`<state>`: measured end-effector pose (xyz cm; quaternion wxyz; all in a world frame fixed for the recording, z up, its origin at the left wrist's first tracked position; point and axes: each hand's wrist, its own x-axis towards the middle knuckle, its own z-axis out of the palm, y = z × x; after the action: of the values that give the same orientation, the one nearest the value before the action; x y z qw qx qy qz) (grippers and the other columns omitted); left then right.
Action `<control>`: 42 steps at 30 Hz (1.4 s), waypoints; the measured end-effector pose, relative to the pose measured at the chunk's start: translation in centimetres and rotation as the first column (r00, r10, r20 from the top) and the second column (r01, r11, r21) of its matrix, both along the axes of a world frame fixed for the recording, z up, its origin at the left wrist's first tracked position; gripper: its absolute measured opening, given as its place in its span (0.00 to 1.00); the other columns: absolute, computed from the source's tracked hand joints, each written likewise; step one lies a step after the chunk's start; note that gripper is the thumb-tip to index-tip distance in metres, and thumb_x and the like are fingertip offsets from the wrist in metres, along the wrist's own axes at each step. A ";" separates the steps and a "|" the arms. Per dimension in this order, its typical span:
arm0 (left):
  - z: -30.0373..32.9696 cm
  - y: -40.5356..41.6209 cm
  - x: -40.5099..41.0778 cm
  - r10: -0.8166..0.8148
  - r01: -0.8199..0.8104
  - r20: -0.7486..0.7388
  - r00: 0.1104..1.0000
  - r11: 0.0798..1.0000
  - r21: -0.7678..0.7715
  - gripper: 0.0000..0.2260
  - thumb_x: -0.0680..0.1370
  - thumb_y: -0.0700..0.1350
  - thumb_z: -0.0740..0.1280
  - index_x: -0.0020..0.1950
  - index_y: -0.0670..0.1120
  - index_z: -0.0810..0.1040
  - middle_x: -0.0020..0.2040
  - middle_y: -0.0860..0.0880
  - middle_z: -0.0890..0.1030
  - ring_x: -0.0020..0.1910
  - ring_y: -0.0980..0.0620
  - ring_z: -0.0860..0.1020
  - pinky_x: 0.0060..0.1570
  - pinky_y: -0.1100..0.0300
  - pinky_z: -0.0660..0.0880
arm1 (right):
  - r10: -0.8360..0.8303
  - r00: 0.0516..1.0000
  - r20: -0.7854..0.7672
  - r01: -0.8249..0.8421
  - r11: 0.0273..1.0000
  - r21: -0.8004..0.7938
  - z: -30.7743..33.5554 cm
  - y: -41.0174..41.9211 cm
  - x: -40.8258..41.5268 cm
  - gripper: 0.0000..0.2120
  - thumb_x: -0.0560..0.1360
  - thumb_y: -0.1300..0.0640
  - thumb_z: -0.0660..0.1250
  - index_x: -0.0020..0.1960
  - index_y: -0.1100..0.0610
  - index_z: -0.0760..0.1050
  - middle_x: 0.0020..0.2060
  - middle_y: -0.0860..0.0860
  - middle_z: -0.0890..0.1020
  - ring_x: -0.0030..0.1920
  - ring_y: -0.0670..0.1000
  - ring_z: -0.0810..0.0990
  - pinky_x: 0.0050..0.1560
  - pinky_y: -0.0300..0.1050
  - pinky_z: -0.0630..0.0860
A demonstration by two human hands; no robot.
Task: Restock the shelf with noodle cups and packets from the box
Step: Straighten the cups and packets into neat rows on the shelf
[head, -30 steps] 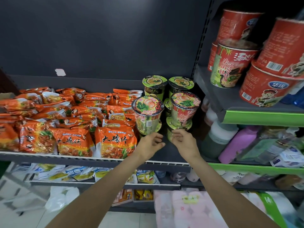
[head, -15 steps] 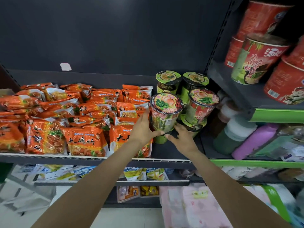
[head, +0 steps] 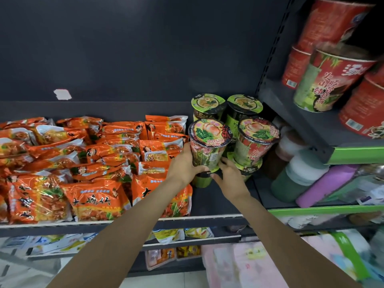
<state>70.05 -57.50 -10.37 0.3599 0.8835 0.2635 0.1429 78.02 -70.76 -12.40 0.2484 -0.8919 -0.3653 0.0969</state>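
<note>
Orange noodle packets [head: 91, 196] fill the left and middle of the dark shelf [head: 207, 218], stacked in overlapping rows that run back to the rear wall, where a small white scrap [head: 62, 94] is stuck. The left hand [head: 182, 167] reaches past the front row of packets, its grip wrapped around the left side of a noodle cup [head: 208, 145], thumb curled across the front near the base. This cup sits on top of a green cup [head: 202, 179] that stands on the shelf (only its lower part shows below the hands). The right hand [head: 230, 177] meets the same stack from the right, fingers bent against the rim of the green cup just under the held cup; its grip looks closed around that rim. Just beside it a second stack of cups [head: 255, 142] stands upright, and two green-lidded cups [head: 226, 107] stand behind. Further right, on a neighbouring rack, lie bottles [head: 301, 177], with large red tubs [head: 336, 80] on the tier above.
</note>
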 end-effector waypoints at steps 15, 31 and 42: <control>0.8 0.5 -0.1 0.020 -0.016 0.043 0.999 0.996 -0.093 0.36 0.68 0.45 0.77 0.70 0.42 0.62 0.64 0.44 0.75 0.62 0.44 0.74 0.57 0.55 0.72 | -0.056 0.950 0.307 0.077 0.995 -0.059 0.0 -1.3 0.1 0.18 0.74 0.50 0.69 0.58 0.62 0.77 0.54 0.55 0.76 0.58 0.56 0.74 0.53 0.50 0.75; 0.8 0.8 0.3 -0.032 0.041 0.053 0.998 0.983 -0.178 0.38 0.68 0.43 0.77 0.72 0.43 0.60 0.66 0.45 0.74 0.66 0.47 0.71 0.61 0.58 0.69 | -0.015 0.950 0.311 0.056 0.991 -0.125 0.7 -0.7 0.2 0.21 0.76 0.51 0.66 0.67 0.55 0.71 0.64 0.50 0.73 0.65 0.52 0.67 0.58 0.45 0.70; 0.5 0.9 0.2 -0.068 0.069 0.009 0.998 0.987 -0.145 0.32 0.72 0.45 0.73 0.72 0.42 0.63 0.67 0.45 0.73 0.67 0.48 0.71 0.59 0.63 0.67 | -0.011 0.937 0.348 0.069 0.986 -0.154 1.2 -0.7 -0.3 0.16 0.75 0.50 0.67 0.60 0.58 0.77 0.56 0.52 0.76 0.60 0.53 0.71 0.56 0.47 0.71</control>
<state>70.21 -56.56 -9.92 0.4283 0.8633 0.2421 0.1126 77.71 -71.49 -11.23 0.1082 -0.9196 -0.3759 -0.0369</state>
